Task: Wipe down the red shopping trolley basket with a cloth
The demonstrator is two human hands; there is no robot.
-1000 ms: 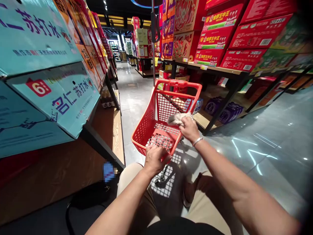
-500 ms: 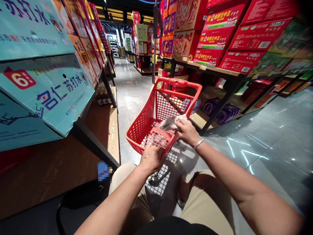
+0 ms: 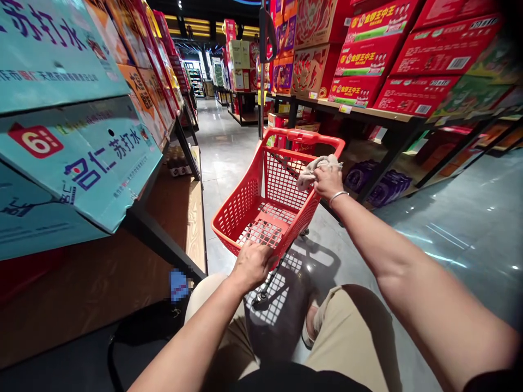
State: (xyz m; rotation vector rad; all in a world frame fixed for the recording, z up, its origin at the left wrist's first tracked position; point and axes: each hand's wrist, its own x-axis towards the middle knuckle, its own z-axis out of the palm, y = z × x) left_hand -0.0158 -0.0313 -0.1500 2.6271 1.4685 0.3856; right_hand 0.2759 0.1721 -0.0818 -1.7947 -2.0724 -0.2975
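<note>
Supermarket aisle, seen from a low seated position; tan trousers [image 3: 359, 337] at the bottom of the view.

Red plastic basket cart [image 3: 265, 218] stands on the glossy grey floor [image 3: 469, 228], directly ahead at 12 o'clock of the knees, tilted with its open top facing the person. Its wheel [image 3: 259, 298] shows below the near edge.

Left hand [image 3: 251, 262]: fingers curled around the cart's near rim at 6 o'clock of the cart, holding it.

Right hand [image 3: 328, 181]: fingers closed on a crumpled grey cloth [image 3: 314, 167], pressed against the cart's right rim at about 2 o'clock of the cart, just below the far handle [image 3: 302, 136]. Silver bracelet [image 3: 338, 196] on that wrist.

Surroundings:
- At 9 o'clock, a shelf [image 3: 192, 223] with a wooden lower board; teal cardboard boxes [image 3: 77, 147] with blue lettering and a red "6" label stacked on the rack above it.
- At 2 o'clock, another rack carrying red boxes [image 3: 412, 60]; purple packs [image 3: 379, 185] on its lower board, just beside the floor.
- A black bag [image 3: 143, 332] lies on the floor at 7 o'clock, under the left shelf.
- Aisle runs on at 12 o'clock with more stacked goods; details too small to tell.
</note>
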